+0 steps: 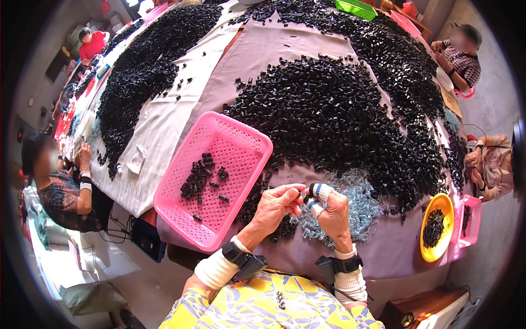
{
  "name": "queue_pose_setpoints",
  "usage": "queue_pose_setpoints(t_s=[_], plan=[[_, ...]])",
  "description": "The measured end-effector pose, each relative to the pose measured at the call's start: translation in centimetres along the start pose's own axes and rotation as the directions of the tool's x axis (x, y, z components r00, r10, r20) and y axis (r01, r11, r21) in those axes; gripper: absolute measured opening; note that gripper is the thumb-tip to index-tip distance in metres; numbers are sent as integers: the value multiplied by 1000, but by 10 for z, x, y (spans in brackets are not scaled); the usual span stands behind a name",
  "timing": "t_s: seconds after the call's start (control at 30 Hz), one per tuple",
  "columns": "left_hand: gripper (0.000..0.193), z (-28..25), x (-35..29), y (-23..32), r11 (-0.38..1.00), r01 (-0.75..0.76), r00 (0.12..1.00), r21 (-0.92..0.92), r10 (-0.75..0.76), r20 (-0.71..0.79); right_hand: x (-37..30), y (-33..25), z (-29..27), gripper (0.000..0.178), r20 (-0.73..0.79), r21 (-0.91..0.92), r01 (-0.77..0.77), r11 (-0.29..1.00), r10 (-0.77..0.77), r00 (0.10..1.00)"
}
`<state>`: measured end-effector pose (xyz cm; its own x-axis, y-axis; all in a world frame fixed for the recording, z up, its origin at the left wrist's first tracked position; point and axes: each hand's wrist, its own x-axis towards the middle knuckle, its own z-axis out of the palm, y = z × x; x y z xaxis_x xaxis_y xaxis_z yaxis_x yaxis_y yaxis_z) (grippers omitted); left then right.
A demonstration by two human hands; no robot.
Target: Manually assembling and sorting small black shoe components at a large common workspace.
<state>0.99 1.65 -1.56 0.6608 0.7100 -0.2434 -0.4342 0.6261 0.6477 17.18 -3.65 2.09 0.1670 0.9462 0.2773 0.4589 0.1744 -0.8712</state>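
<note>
My two hands meet above the near edge of the table, fingertips almost touching. My left hand point(275, 207) is closed in a pinch; whatever lies between its fingertips is too small to make out. In my right hand point(334, 215), whose fingers wear white and blue striped covers, a small black plastic piece point(307, 192) seems to be pinched. Beneath and beside the right hand spreads a pile of small clear bluish pieces point(359, 207). Just beyond lies a large heap of short black tube-like pieces point(323, 109).
Left of my hands, a pink perforated basket point(171, 204) holds some black pieces. A yellow bowl point(450, 219) with dark pieces and a small pink basket point(475, 222) stand at right. More black heaps point(148, 60) and a green basket point(357, 7) lie farther off. Several people sit around the table.
</note>
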Motion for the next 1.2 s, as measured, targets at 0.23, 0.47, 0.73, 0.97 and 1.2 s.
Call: queue_pose_setpoints(t_s=[0.23, 0.47, 0.73, 0.97, 1.2], plan=[[25, 3, 0, -2, 997, -71, 997, 42, 71, 0, 0, 4, -2, 23, -14, -18, 21, 1000, -21, 1000], [22, 3, -2, -4, 987, -94, 995, 130, 98, -24, 1, 7, -2, 23, 11, -98, 80, 992, -80, 997], [20, 3, -21, -13, 850, -169, 982, 499, 190, 9, 0, 2, -18, 15, 298, -134, 92, 987, -48, 953], [21, 2, -32, -15, 744, -256, 959, 618, 277, 63, 0, 11, -20, 20, 497, 124, -210, 970, 122, 859], [21, 4, -32, -9, 584, -339, 910, 738, 404, 98, 8, 7, -18, 20, 537, 111, -202, 973, 112, 836]])
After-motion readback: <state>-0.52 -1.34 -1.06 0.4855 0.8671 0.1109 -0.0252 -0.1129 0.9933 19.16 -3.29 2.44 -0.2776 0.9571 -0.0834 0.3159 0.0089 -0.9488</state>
